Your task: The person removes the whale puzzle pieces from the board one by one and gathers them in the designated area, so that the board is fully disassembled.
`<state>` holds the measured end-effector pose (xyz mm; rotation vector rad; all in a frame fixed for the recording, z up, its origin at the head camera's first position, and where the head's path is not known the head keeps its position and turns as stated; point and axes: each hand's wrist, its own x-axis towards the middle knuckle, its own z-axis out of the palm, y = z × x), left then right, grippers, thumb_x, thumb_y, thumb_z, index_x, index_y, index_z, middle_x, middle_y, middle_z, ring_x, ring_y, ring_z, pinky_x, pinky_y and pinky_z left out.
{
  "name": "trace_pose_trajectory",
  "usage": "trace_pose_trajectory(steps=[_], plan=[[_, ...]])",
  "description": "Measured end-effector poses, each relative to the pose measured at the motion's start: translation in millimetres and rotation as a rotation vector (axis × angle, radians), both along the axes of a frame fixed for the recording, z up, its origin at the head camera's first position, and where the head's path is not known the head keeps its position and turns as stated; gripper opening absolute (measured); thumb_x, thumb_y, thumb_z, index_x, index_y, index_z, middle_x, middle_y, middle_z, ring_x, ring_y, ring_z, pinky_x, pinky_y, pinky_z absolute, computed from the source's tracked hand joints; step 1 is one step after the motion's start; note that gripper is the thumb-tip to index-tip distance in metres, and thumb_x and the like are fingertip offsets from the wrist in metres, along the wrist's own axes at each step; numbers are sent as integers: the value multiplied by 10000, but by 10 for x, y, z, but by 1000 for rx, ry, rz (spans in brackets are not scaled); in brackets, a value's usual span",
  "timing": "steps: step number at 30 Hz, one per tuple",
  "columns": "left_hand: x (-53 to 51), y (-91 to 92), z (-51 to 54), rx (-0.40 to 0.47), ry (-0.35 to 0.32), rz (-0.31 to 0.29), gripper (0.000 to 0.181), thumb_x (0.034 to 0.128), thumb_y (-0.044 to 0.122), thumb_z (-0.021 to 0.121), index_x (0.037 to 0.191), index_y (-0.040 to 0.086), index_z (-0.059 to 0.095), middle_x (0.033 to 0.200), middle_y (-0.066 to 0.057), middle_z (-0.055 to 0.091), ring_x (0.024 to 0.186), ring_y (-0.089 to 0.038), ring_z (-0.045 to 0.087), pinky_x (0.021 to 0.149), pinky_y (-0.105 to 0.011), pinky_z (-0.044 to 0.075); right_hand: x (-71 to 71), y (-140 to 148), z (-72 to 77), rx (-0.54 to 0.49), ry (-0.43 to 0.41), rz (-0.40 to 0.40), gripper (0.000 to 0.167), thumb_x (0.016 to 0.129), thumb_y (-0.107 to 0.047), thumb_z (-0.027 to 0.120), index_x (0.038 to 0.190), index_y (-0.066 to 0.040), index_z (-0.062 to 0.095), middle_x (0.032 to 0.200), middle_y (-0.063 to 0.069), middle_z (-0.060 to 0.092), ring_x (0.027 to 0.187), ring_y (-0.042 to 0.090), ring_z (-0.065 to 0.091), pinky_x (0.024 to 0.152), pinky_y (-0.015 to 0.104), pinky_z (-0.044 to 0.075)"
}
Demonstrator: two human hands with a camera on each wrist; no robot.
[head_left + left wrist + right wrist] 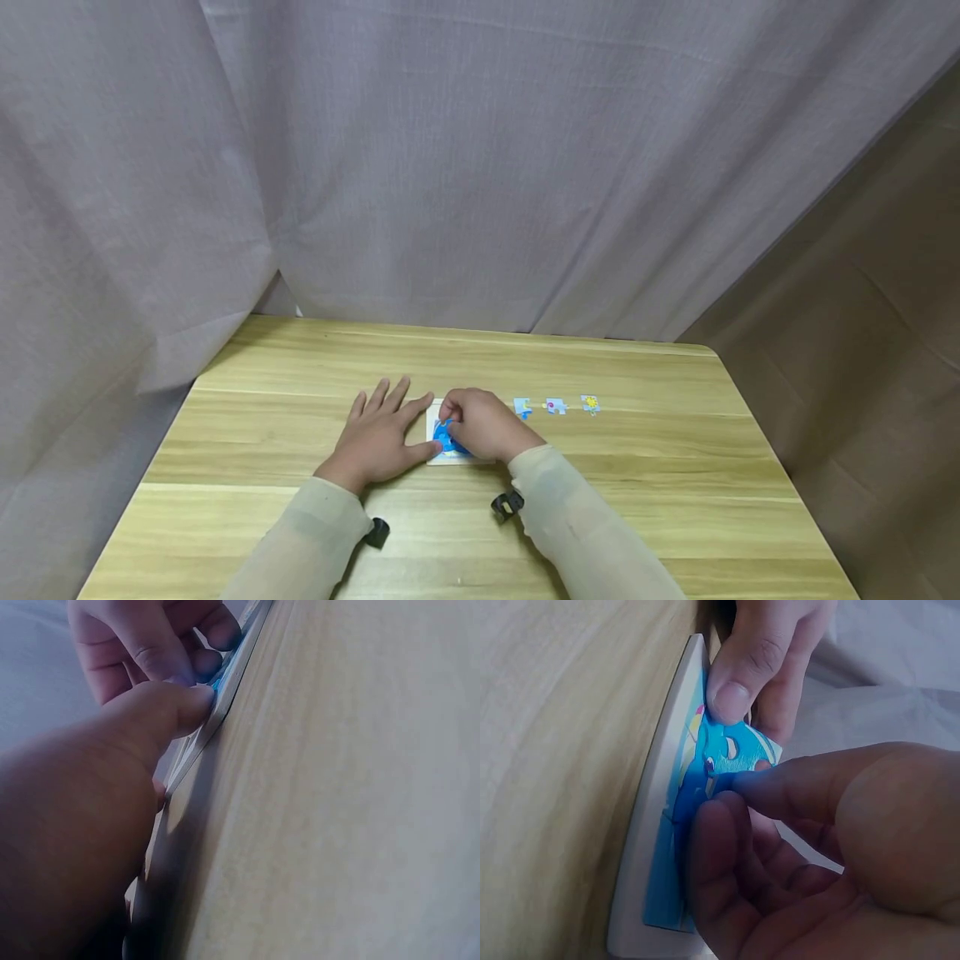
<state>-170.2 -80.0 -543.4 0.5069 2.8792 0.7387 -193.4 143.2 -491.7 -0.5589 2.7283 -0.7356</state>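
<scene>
Three loose jigsaw pieces (pixel 555 406) are lying in a row on the worktop (pixel 645 467), to the right of the puzzle board (pixel 430 429) and level with its far side. A pale blue one (pixel 521 405) is lying nearest the board, one with a pink swirl is following, and one with a yellow motif (pixel 591 402) is lying farthest out.

Inside the board's pale frame, towards its left part, a blue piece (pixel 444 434) is sitting under both hands. The left hand (pixel 378 442) is resting just left of the board with its fingers spreading wide, its grip holding nothing, while its thumb is pressing on the blue picture near the board's near-left corner. The right hand (pixel 483 425) is reaching over the board from the right; its grip is narrow and seems to be pinching the blue piece, though the fingers are covering too much to show whether that piece is lying flush.

By this look, the hands are fitting the blue piece into the board. The next move is probably calling for a small nudge to line up the edges, then a flat press, with the left thumb steadying the board.
</scene>
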Motion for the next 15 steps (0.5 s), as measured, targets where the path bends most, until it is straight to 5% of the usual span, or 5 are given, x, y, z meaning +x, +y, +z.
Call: trace_pose_trajectory(steps=[15], plan=[[6,0,2,-7,-6,-2,862,997,803,642,1731,394,454,1902,-71,180,1772,-438,64,1387,-745,46,60,-104,149,156,59,63,134,1081,-67,646,997,-147,712,927,-42,645,875,145,598,865,333,567]])
